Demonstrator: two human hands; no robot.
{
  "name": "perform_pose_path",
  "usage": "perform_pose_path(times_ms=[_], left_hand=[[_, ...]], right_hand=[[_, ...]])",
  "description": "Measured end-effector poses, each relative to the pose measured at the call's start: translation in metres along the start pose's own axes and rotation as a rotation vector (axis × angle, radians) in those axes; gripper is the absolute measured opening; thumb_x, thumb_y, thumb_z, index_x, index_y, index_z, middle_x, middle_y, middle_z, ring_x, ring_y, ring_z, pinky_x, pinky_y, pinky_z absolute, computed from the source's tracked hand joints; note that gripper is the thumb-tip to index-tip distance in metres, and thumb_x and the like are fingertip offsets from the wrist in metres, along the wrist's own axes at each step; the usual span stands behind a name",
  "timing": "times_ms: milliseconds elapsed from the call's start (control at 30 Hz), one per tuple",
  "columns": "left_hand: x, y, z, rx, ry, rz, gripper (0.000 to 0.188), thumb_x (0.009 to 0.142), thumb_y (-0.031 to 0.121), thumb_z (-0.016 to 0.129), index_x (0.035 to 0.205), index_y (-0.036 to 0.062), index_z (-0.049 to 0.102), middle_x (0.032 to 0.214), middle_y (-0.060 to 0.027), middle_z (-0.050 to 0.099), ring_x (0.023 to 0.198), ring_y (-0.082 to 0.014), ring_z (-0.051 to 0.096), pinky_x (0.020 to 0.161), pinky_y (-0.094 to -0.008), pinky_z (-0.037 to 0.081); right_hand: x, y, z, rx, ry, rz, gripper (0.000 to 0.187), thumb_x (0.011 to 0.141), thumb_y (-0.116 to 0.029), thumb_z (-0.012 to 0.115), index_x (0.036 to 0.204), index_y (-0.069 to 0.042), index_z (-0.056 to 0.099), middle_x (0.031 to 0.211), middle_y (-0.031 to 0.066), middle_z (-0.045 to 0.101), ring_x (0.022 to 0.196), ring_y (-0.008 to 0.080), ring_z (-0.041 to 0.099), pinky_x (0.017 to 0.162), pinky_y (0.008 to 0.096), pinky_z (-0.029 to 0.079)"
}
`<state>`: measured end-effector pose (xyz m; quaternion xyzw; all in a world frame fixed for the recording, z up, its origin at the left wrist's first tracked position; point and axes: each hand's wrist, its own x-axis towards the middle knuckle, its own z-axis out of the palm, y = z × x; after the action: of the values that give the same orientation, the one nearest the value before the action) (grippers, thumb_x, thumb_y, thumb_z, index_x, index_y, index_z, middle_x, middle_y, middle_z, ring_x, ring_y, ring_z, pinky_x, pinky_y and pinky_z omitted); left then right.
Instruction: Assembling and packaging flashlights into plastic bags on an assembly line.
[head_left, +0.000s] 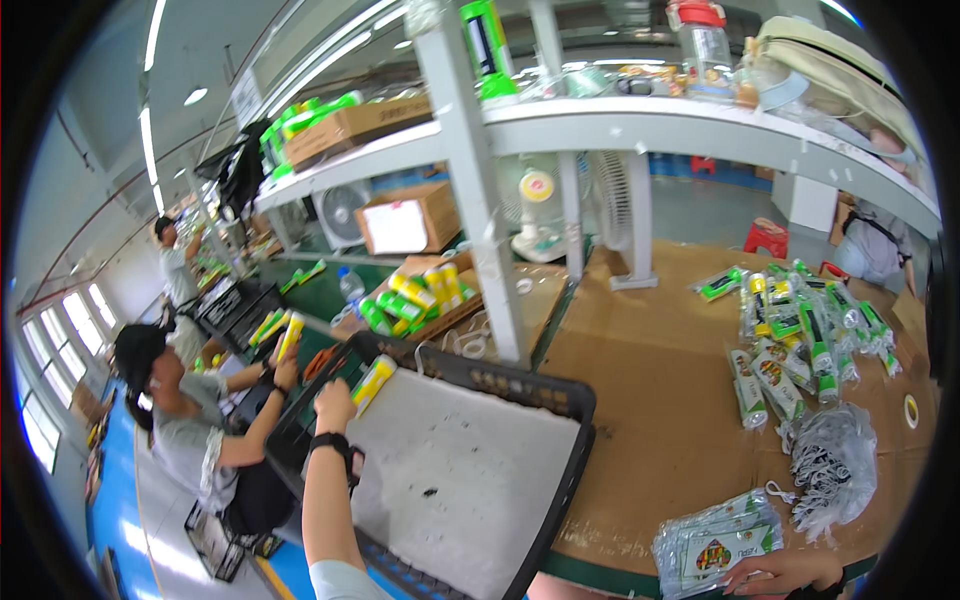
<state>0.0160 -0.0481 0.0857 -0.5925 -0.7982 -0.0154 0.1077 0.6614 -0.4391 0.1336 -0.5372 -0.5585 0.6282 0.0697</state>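
My left hand (pixel 335 405) is closed around the lower end of a yellow tube (pixel 375 383) with a pale end. It holds the tube over the far left part of a black plastic crate (pixel 588 405), whose bottom is covered by a whitish sheet (pixel 470 450). At the lower right, my right hand (pixel 785 572) lies with stretched fingers on the near edge of a stack of clear plastic bags (pixel 715 540) with green and white printed cards. Its fingertips touch the top bag. Part of that hand is cut off by the picture's lower rim.
A pile of bagged green and yellow tubes (pixel 800 320) lies on the cardboard-covered table (pixel 640 400), near a bundle of white cords in plastic (pixel 835 470). A cardboard box (pixel 440 295) holds more tubes. A grey post (pixel 470 180) stands behind the crate. A co-worker (pixel 190 400) handles a yellow tube at left.
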Motion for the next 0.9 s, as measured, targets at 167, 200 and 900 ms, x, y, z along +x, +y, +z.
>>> perform_pose_path(times_ms=[167,200,900], left_hand=[[0.040,0.000,0.099,0.115,0.056,-0.197,0.036,0.080,0.022,0.066,0.112,0.0093,0.056,0.117,-0.0084,0.061,0.114,-0.0261,0.055,0.089,-0.0406,0.047],[0.052,-0.004,0.130,0.123,0.113,-0.207,0.036,0.080,0.021,0.065,0.113,0.0096,0.055,0.118,-0.0078,0.060,0.117,-0.0255,0.052,0.089,-0.0406,0.044],[0.044,-0.043,0.055,-0.161,0.197,0.188,0.047,0.084,0.043,0.066,0.106,0.0023,0.060,0.092,-0.0213,0.067,0.076,-0.0364,0.066,0.060,-0.0464,0.051]], right_hand=[[0.008,0.060,-0.012,0.057,-0.052,-0.083,0.042,0.101,-0.020,0.050,0.138,-0.003,0.043,0.126,0.0098,0.060,0.116,0.0165,0.055,0.096,0.0306,0.044],[0.009,0.057,-0.016,-0.015,-0.069,-0.014,0.041,0.102,-0.018,0.046,0.140,-0.003,0.039,0.130,0.0095,0.057,0.120,0.0152,0.051,0.100,0.0307,0.041],[0.017,-0.254,-0.202,-0.901,1.752,-1.003,0.032,0.083,-0.019,0.071,0.110,-0.009,0.058,0.073,0.0015,0.054,0.059,0.0190,0.051,0.056,0.0323,0.042]])
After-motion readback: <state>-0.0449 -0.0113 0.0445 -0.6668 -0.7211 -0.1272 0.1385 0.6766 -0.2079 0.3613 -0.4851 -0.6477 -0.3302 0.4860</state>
